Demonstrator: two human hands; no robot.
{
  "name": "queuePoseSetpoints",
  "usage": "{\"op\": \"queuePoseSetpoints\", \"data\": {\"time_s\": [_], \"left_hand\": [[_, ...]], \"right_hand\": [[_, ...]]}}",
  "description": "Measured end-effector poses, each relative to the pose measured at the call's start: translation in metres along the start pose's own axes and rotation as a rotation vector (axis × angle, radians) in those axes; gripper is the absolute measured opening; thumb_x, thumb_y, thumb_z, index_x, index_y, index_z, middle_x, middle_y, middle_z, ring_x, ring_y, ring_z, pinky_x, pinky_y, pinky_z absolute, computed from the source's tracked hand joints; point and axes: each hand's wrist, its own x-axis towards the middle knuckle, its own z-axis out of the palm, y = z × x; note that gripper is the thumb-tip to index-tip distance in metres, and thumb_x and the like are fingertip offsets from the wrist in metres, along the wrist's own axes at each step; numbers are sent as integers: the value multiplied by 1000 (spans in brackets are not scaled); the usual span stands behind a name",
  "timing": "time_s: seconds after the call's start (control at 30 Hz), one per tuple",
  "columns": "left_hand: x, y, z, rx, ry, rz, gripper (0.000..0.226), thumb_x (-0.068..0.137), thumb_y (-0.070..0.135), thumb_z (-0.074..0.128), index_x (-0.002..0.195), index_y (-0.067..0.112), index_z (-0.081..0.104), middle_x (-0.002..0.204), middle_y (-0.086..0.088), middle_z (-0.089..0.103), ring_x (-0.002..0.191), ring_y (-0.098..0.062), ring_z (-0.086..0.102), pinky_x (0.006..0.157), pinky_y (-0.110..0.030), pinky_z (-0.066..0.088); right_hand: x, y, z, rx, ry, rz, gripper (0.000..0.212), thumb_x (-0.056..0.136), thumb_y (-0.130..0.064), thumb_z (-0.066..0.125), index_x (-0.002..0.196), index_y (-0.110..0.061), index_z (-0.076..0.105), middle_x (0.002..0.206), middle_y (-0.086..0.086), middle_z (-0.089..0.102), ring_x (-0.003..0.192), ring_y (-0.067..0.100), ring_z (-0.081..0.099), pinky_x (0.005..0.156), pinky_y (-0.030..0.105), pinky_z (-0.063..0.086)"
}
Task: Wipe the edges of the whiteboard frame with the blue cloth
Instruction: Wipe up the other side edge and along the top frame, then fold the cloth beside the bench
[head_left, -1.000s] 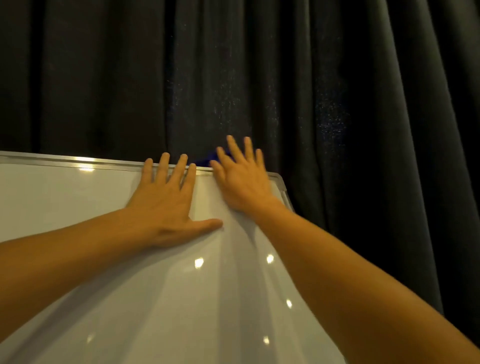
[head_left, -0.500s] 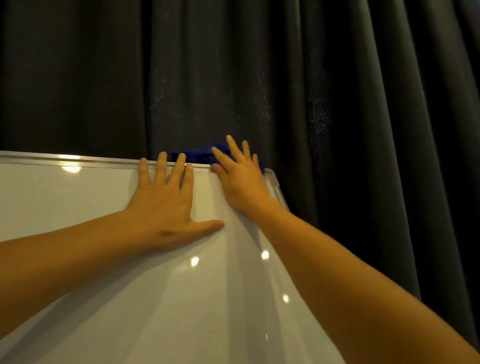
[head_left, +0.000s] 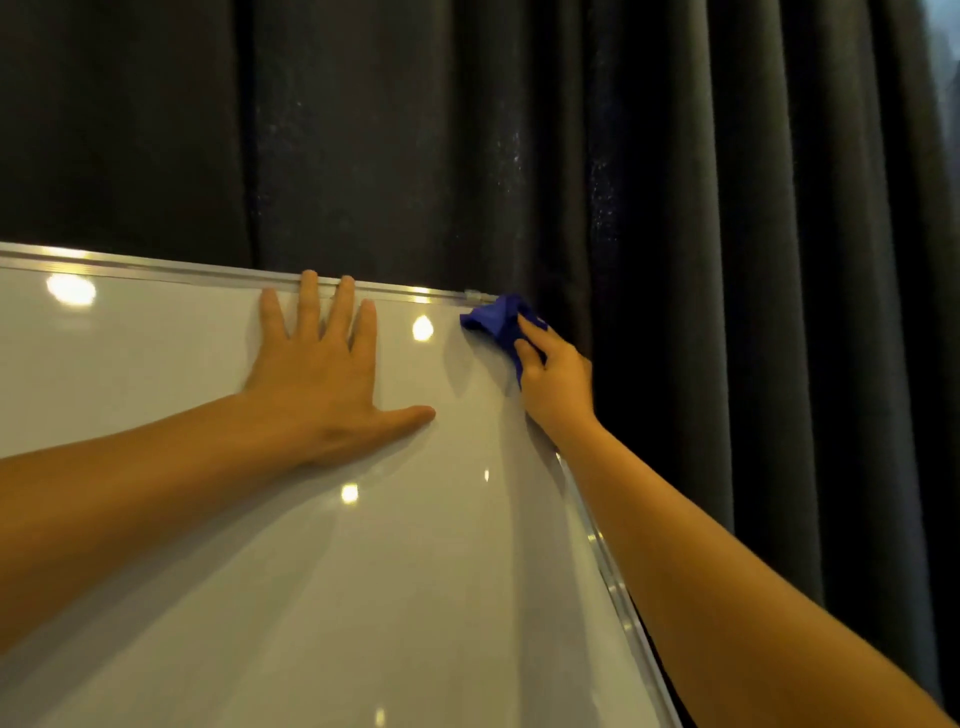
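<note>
The whiteboard fills the lower left, its silver frame running along the top and down the right side. My left hand lies flat on the board, fingers spread, fingertips touching the top frame. My right hand grips the crumpled blue cloth at the board's top right corner, pressing it on the upper end of the right frame edge. Part of the cloth is hidden under my fingers.
A dark pleated curtain hangs right behind the board and to its right. Bright light spots reflect on the glossy board surface.
My right hand has slid with the blue cloth from the top frame edge rightward, round the corner onto the right side. The left hand stays flat on the board.
</note>
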Motion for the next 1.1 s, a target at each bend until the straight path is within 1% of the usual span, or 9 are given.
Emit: {"op": "queuePoseSetpoints", "data": {"time_s": [0.3,0.4,0.5,0.63,0.73,0.8,0.87,1.0,1.1], "left_hand": [[-80,40,-7,-110,-154,164,117,58,92,-4,152,23,-1,162,-9,-8,144,-41,-18,108,-69,-12],[-121,58,-16,-167,-245,311,107,61,89,5,150,30,15,162,-4,5,146,-38,-11,108,-69,-13],[-161,70,-24,-154,-297,453,95,67,86,15,146,34,27,162,-1,8,145,-40,-13,105,-70,-17],[-195,90,-47,-260,-367,404,88,72,85,13,138,36,43,160,1,19,144,-43,-13,106,-70,-14],[-234,117,-81,-564,-570,275,90,72,88,10,122,33,60,143,-1,47,144,-41,7,107,-68,-6],[-275,138,-103,-876,-749,243,85,71,89,18,104,28,66,111,-1,67,121,-33,51,106,-58,28],[-309,152,-120,-1268,-948,168,70,78,80,37,95,18,66,87,-6,72,84,-26,68,80,-38,52],[-345,160,-115,-1749,-1079,-208,35,87,38,65,114,17,59,101,-11,72,84,-30,72,74,-45,60],[-364,175,-107,-1903,-1042,-377,39,83,12,71,120,15,58,111,-11,68,92,-30,69,71,-38,59]], "right_hand": [[-164,13,-64,-164,-165,271,38,98,-9,56,135,-16,58,137,4,57,122,19,54,90,0,34],[-187,-10,-116,-740,-611,343,37,98,-13,54,133,-20,59,130,10,60,112,29,58,96,30,46],[-223,-53,-160,-915,-966,431,30,94,-13,58,120,-24,69,116,6,68,98,22,61,82,31,51],[-290,-101,-193,-527,-671,627,23,93,-20,65,114,-28,70,105,-4,68,93,19,64,68,22,54],[-332,-124,-207,-62,-436,889,25,84,-19,75,109,-22,72,112,6,71,94,28,72,77,43,62],[-353,-127,-212,132,-372,981,29,83,-17,76,112,-17,71,126,8,65,101,33,70,83,50,59],[-366,-127,-214,274,-321,1039,31,85,-14,73,116,-17,69,125,11,66,103,34,70,86,48,58],[-390,-117,-223,528,-181,1158,48,73,-20,79,119,-15,66,112,13,73,99,30,72,81,42,60],[-411,-98,-242,646,-189,1276,62,67,-30,81,124,-13,64,123,13,68,106,31,68,89,44,56]]}}
